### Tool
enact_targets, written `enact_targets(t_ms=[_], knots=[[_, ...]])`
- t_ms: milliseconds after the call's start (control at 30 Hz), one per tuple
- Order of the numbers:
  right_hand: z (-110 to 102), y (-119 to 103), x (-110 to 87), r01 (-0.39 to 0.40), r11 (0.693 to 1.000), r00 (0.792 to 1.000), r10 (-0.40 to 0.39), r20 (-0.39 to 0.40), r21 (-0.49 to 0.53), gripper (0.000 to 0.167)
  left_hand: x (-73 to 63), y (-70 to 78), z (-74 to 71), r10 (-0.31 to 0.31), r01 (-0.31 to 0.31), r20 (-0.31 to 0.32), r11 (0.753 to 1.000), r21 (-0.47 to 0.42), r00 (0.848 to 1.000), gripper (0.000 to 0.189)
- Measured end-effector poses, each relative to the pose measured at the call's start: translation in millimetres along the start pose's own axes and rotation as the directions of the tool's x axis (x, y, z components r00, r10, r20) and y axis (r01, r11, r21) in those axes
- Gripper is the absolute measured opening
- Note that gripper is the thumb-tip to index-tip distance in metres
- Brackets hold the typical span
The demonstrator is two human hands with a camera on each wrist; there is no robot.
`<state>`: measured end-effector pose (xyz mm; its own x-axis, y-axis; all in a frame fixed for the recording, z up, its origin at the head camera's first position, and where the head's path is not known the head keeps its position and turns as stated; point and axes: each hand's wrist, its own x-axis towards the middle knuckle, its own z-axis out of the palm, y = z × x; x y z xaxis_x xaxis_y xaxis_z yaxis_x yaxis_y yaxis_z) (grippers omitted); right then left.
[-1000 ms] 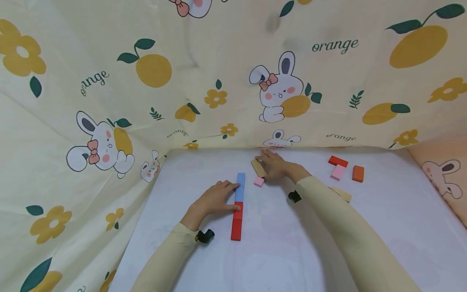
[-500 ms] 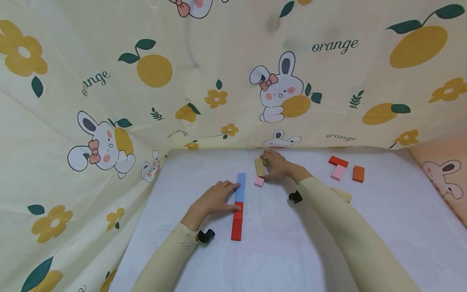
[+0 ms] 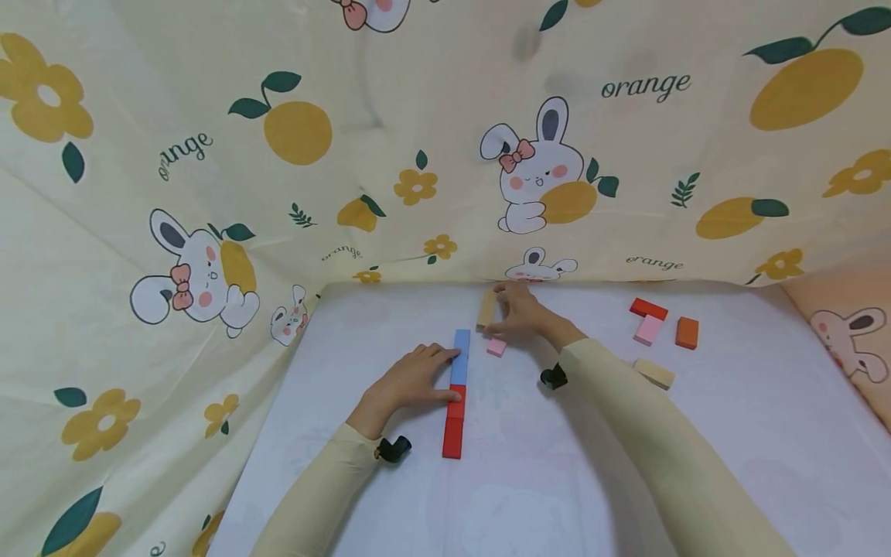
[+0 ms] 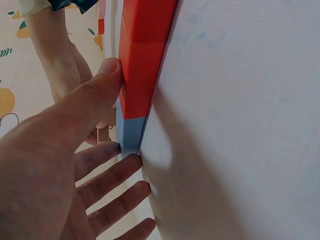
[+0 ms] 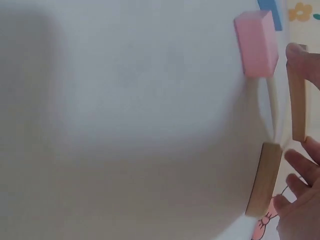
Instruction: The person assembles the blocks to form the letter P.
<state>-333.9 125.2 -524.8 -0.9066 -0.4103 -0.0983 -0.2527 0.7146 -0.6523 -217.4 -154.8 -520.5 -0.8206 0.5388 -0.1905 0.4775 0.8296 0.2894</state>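
Left hand (image 3: 409, 377): forearm in from the near edge of the table (image 3: 522, 472), palm low, fingers straight and slightly spread, fingertips against the blue block (image 3: 460, 370), thumb against the middle red block (image 3: 456, 409). Row: blue block, middle red block and near red block (image 3: 452, 439), end to end, left of the table's centre, running from the far side toward the near edge. Right hand (image 3: 524, 311): arm stretched diagonally to the far edge, thumb and a fingertip pinching the ends of one wood block (image 3: 486, 309), remaining fingers loosely bent; held block near the far edge, beyond and to the right of the row; whether lifted, cannot tell. Near the hand: a small pink block (image 3: 496, 347); a second wood block (image 5: 264, 180), seen in the right wrist view. Toward the far right corner: red brick (image 3: 649, 307), pink brick (image 3: 648, 331), orange brick (image 3: 687, 333), wood brick (image 3: 654, 373). Differences from half a second ago: held block moved left, its near end now angled toward the row, formerly directly beyond the small pink block; wood brick less covered by the right sleeve; left hand and row unchanged.
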Motion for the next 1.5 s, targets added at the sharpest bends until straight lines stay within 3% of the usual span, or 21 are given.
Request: enact_targets(t_ms=[333, 667, 1067, 1333, 1500], knots=[[5, -10, 13.4, -0.063, 0.998, 0.997, 0.063, 0.041, -0.001, 0.094, -0.5, 1.4, -0.2, -0.004, 0.004, 0.013, 1.0, -0.007, 1.0, 0.091], [8, -22, 19.9, -0.113, 0.99, 0.992, 0.117, 0.039, -0.08, 0.093, -0.1, 1.3, -0.7, -0.004, 0.004, 0.011, 1.0, -0.016, 1.0, 0.09], [14, -18, 24.4, -0.058, 0.98, 0.996, 0.071, 0.06, -0.189, 0.091, 0.3, 2.1, -0.2, 0.001, -0.002, -0.002, 1.0, -0.011, 1.0, 0.089], [12, -9, 28.6, -0.082, 0.988, 0.994, 0.091, 0.065, -0.132, 0.084, 0.3, -0.2, 0.4, 0.01, -0.01, -0.007, 1.0, 0.005, 1.0, 0.089], [14, -9, 28.9, -0.056, 0.988, 0.997, 0.063, 0.046, -0.141, 0.078, -0.4, 0.5, -0.9, 0.0, 0.0, 0.001, 1.0, -0.003, 1.0, 0.089]])
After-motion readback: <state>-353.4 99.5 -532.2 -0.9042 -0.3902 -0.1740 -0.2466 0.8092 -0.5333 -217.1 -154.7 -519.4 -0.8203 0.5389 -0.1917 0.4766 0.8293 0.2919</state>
